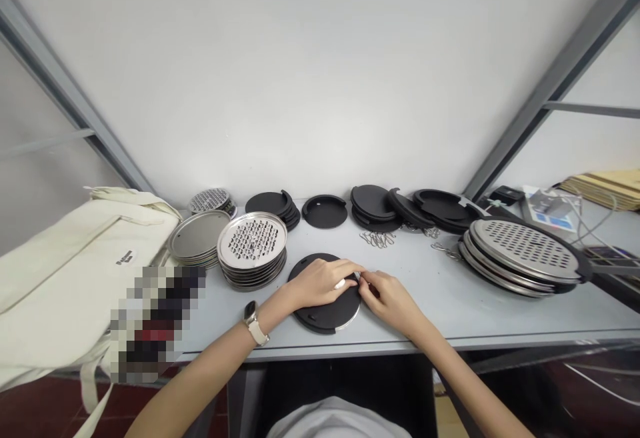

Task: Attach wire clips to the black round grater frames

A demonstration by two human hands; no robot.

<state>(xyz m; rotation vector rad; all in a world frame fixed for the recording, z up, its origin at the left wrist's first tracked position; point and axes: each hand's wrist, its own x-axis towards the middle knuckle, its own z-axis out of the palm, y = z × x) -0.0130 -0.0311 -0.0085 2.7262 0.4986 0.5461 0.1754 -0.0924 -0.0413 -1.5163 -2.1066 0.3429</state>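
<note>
A round black disc [325, 315] with a thin metal rim showing at its lower right lies flat near the table's front edge. My left hand [327, 281] rests across its top, fingers pointing right, with a small white thing at the fingertips. At the disc's right edge, my right hand [383, 295] is closed in a pinch, its fingertips meeting those of my left hand. What the pinch holds is too small to make out. A stack of round metal grater plates [253, 241] stands left of the disc.
Behind are black round holders [325, 211], more black discs [374, 202] and wire hooks [379, 239]. Large grater plates [525, 248] are stacked at right. Plain metal discs [199, 235] and a cream bag [65, 271] sit at left. A wall and metal posts stand behind.
</note>
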